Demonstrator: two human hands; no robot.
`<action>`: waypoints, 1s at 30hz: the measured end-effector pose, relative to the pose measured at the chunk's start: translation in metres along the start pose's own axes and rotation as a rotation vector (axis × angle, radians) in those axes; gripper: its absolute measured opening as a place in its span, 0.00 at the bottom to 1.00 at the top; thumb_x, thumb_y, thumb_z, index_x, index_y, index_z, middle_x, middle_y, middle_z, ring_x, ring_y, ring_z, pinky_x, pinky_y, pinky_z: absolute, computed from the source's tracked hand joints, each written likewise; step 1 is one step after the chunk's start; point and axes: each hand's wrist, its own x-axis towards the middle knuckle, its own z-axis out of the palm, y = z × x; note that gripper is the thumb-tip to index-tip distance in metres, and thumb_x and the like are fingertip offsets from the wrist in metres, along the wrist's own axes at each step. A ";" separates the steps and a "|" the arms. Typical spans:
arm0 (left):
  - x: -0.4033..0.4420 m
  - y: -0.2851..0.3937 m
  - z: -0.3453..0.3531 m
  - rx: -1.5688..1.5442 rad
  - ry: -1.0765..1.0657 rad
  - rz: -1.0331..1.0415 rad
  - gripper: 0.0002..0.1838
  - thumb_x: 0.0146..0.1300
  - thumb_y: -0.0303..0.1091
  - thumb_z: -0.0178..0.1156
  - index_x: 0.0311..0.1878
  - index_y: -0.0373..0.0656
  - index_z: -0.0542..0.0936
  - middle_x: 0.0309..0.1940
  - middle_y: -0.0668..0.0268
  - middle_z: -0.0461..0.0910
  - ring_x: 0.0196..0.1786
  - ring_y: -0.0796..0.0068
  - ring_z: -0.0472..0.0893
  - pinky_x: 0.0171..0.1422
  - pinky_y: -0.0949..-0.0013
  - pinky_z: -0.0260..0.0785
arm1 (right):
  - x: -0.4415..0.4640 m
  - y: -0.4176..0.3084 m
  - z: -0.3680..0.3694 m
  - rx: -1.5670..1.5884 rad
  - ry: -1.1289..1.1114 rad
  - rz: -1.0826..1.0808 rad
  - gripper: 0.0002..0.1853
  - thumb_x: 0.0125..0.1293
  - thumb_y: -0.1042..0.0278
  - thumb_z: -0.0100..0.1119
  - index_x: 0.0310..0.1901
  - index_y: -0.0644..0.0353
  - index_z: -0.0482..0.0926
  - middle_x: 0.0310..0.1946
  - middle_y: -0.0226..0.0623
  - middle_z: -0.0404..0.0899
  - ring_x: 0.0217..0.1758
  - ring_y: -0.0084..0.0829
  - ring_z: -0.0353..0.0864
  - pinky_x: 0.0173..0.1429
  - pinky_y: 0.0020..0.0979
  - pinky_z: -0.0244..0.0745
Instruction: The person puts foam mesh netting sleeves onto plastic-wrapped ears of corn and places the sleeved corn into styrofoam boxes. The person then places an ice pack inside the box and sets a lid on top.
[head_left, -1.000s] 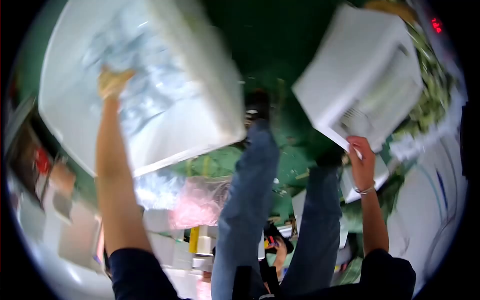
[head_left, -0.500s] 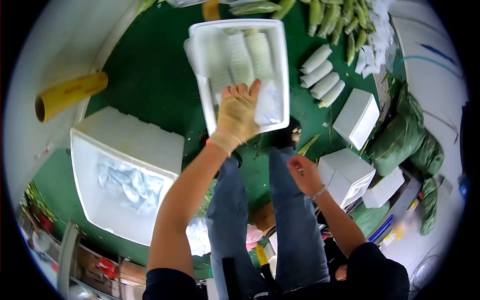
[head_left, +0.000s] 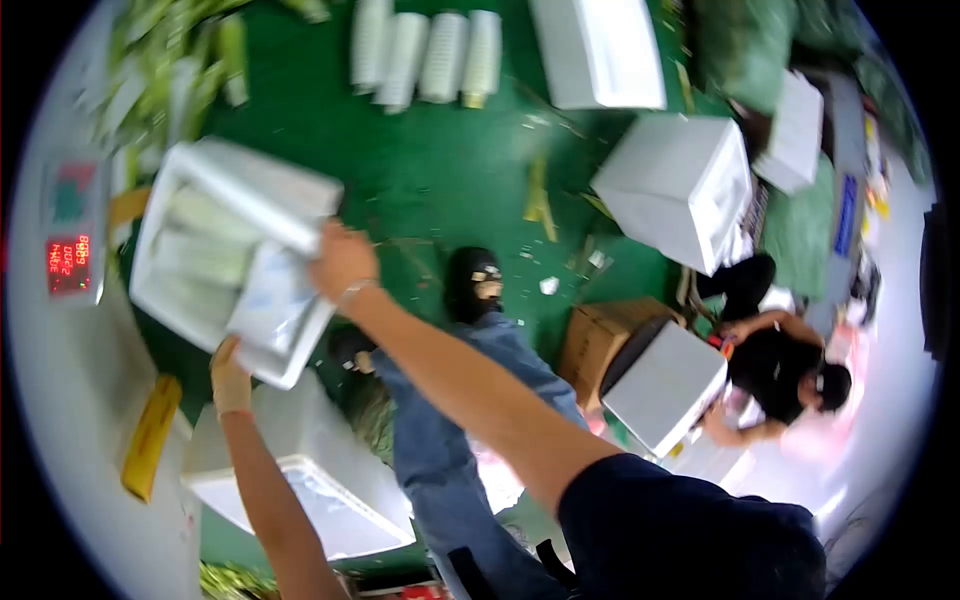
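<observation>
A white foam box (head_left: pixel 318 328) at the left lies between my hands, its open top turned toward me. Pale wrapped cobs (head_left: pixel 205 240) fill one side of it, and a white, blue-marked ice pack (head_left: pixel 272 300) lies at the near end. My right hand (head_left: pixel 343 262) is closed on the right rim. My gloved left hand (head_left: pixel 230 378) grips the near lower corner; part of its fingers is hidden by the box. Whether the box is off the floor I cannot tell.
Several wrapped cobs (head_left: pixel 442 60) and a heap of husked corn (head_left: pixel 170 75) lie on the green floor. A display with red digits (head_left: pixel 70 265) stands left of the box. Foam boxes (head_left: pixel 670 185) and a yellow tube (head_left: pixel 152 438) are around. Another person (head_left: pixel 775 370) handles a white box at right.
My left hand has gone from the ice pack inside to the box's outer corner. My right hand, empty before, has taken hold of the rim. The view has turned and the box shifted left.
</observation>
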 end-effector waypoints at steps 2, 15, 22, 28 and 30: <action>0.015 -0.015 0.003 -0.015 0.026 -0.015 0.10 0.60 0.27 0.52 0.40 0.34 0.80 0.34 0.66 0.77 0.35 0.71 0.75 0.42 0.72 0.68 | 0.011 0.008 -0.007 0.054 -0.033 -0.127 0.20 0.53 0.60 0.60 0.46 0.61 0.72 0.37 0.50 0.80 0.43 0.49 0.80 0.46 0.43 0.77; -0.323 0.127 0.365 1.120 -0.593 0.554 0.17 0.48 0.44 0.56 0.23 0.36 0.77 0.24 0.47 0.77 0.31 0.42 0.76 0.38 0.51 0.70 | -0.302 0.292 -0.329 0.382 0.473 0.567 0.21 0.49 0.69 0.60 0.48 0.62 0.76 0.29 0.48 0.82 0.29 0.39 0.83 0.36 0.37 0.76; -0.458 0.171 0.701 1.105 -0.937 0.848 0.16 0.50 0.42 0.56 0.34 0.41 0.84 0.36 0.49 0.82 0.43 0.52 0.82 0.49 0.60 0.74 | -0.320 0.501 -0.477 0.577 0.918 0.696 0.14 0.47 0.74 0.59 0.38 0.68 0.79 0.27 0.33 0.79 0.27 0.25 0.75 0.32 0.27 0.72; -0.471 0.136 0.798 1.074 -0.838 0.974 0.24 0.53 0.49 0.58 0.47 0.40 0.79 0.42 0.53 0.81 0.44 0.56 0.82 0.44 0.64 0.74 | -0.287 0.615 -0.481 0.920 0.823 0.717 0.18 0.51 0.74 0.59 0.45 0.70 0.76 0.36 0.38 0.80 0.37 0.30 0.77 0.43 0.29 0.72; -0.455 0.129 0.773 0.936 -0.873 1.005 0.34 0.57 0.52 0.58 0.59 0.35 0.68 0.53 0.50 0.75 0.51 0.55 0.79 0.52 0.62 0.72 | -0.284 0.537 -0.483 0.247 0.922 0.704 0.25 0.57 0.70 0.57 0.55 0.72 0.67 0.47 0.46 0.73 0.51 0.35 0.72 0.54 0.34 0.67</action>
